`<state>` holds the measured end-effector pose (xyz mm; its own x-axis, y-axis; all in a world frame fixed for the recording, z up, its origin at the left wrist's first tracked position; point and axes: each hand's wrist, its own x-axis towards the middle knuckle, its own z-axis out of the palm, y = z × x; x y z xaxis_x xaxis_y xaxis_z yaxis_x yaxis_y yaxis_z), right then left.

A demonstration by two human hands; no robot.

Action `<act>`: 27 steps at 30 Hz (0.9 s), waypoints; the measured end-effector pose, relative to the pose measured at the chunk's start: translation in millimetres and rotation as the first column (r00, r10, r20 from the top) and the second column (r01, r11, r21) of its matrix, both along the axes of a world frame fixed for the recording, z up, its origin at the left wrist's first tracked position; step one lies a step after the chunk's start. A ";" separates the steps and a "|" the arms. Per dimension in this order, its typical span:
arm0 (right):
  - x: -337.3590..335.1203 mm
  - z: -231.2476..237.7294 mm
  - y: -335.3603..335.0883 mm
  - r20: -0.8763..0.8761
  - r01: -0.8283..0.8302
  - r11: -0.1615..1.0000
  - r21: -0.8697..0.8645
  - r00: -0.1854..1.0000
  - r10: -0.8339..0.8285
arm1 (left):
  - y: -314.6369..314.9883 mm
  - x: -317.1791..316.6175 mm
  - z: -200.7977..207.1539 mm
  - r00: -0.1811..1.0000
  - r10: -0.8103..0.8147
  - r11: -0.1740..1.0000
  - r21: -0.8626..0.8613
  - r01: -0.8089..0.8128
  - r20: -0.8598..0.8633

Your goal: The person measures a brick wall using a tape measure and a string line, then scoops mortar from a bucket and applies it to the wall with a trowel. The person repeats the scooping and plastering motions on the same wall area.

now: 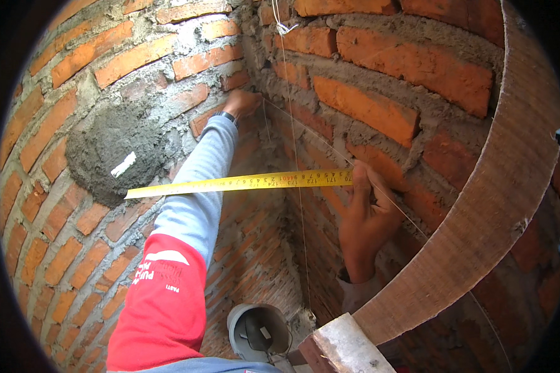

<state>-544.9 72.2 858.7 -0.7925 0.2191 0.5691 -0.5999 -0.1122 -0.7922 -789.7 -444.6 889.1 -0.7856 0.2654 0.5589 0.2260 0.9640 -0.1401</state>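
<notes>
A yellow tape measure blade (242,182) runs level across the corner of two red brick walls. My right hand (367,211) pinches its right end against the right wall (379,105). My left hand (241,101) reaches up into the corner and presses on the bricks there, where a thin string (330,149) meets the wall. The blade's left end touches a grey mortar patch (115,152) on the left wall, beside a small white piece (124,164) stuck in the mortar.
A vertical string (295,155) hangs down the corner. A wooden board (479,211) curves along the right side, its end near a pale block (342,348). A grey bucket (258,332) stands on the ground below.
</notes>
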 end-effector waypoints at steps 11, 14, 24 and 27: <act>-7.9 -0.4 -9.7 -0.101 0.106 0.994 0.015 0.989 -0.104 | 43.2 8.5 10.2 0.983 0.163 0.881 0.437 -0.182 0.080; -7.2 1.1 -9.3 -0.095 0.088 0.996 0.008 0.992 -0.086 | 55.8 18.1 17.8 0.963 0.192 0.858 0.444 -0.259 0.191; 14.7 2.2 7.5 0.149 -0.138 0.985 -0.100 0.977 0.152 | 179.3 162.9 -20.2 0.802 0.329 0.735 0.669 0.115 -0.499; 18.1 -4.7 -0.3 0.288 -0.212 0.970 -0.118 0.928 0.238 | 245.9 245.1 -61.6 0.972 0.120 0.605 0.791 0.089 -0.202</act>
<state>-526.8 71.9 854.1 -0.9565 0.0515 0.2871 -0.2894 -0.2900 -0.9122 -544.6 -198.7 827.6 -0.6188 -0.3739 0.6909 0.2754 0.7204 0.6365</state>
